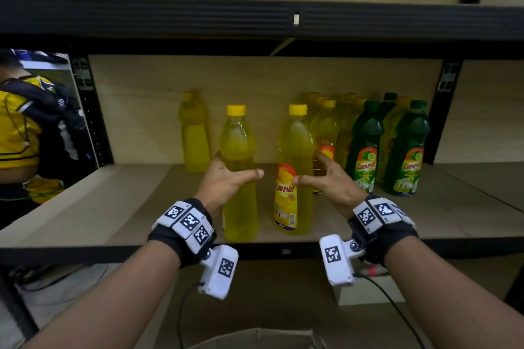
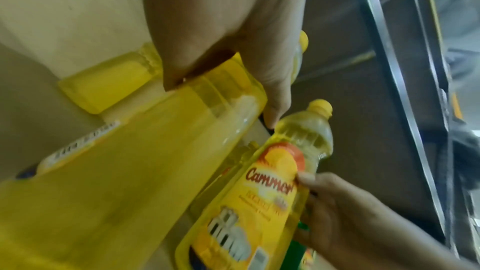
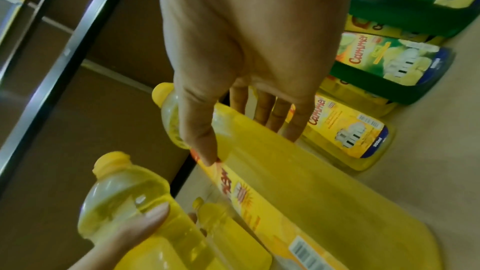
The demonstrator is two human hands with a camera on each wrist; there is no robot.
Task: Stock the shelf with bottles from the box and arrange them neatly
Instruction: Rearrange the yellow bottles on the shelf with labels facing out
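Two yellow bottles stand side by side at the front of the wooden shelf (image 1: 113, 207). My left hand (image 1: 238, 164) holds the left bottle (image 1: 239, 207), which shows no front label, with the thumb across its front and the fingers behind. My right hand (image 1: 307, 168) holds the labelled right bottle (image 1: 295, 136), thumb on the label and fingers round its right side. In the left wrist view my left hand (image 2: 221, 104) wraps the plain bottle (image 2: 130, 171) beside the labelled one (image 2: 259, 202). In the right wrist view my right hand (image 3: 246, 143) spans its bottle (image 3: 311, 192).
A lone yellow bottle (image 1: 194, 133) stands at the back left. Rows of yellow bottles and green bottles (image 1: 365, 147) fill the right of the shelf. A black beam (image 1: 198, 17) runs overhead. An open cardboard box (image 1: 255, 338) lies below. A person in yellow (image 1: 17, 127) is at the left.
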